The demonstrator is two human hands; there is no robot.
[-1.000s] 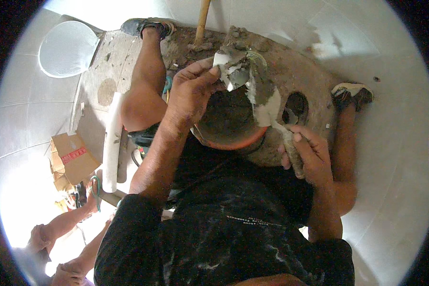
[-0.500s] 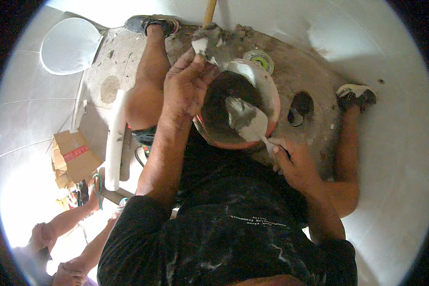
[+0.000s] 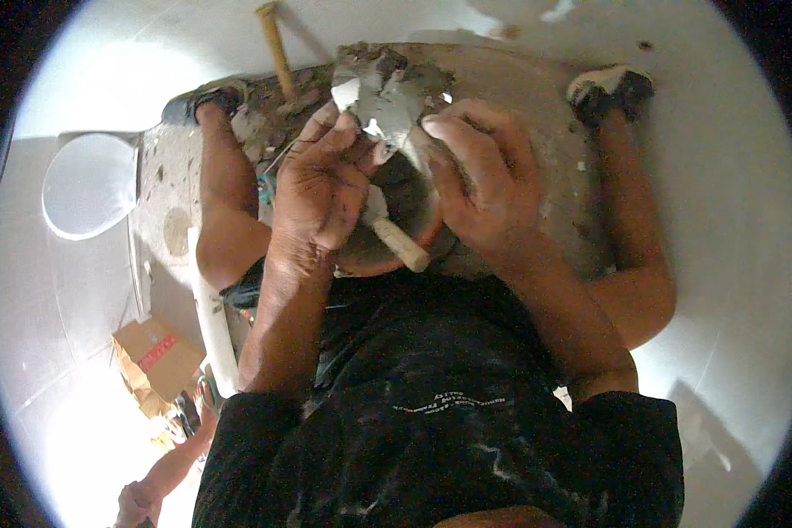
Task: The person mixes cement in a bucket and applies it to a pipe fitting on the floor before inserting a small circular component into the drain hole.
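A flat piece smeared with wet grey mortar point(image 3: 394, 99), whitish at one corner, is held up above the far side of a bucket. My left hand point(image 3: 321, 185) is closed on its left and lower edge. Curled at the right edge of the same piece is my right hand point(image 3: 488, 176), its fingers bent against it. The bucket point(image 3: 361, 267), with an orange-red rim and grey mortar inside, stands between my legs, partly hidden by both hands. In its mouth rests a trowel point(image 3: 400, 245), wooden handle toward me, with most of the blade hidden by my left hand.
A wooden handle point(image 3: 277, 51) leans by the far wall. At left are a round translucent disc point(image 3: 90, 187), a white pipe point(image 3: 211, 326) and an open cardboard box point(image 3: 158, 359). Another person's limb point(image 3: 176, 462) shows at the lower left. Pale walls close in around the dirty floor.
My right hand has let go of the trowel, which now lies in the bucket, and has moved up to the mortar-covered piece. My left hand keeps its hold. The whole view has shifted.
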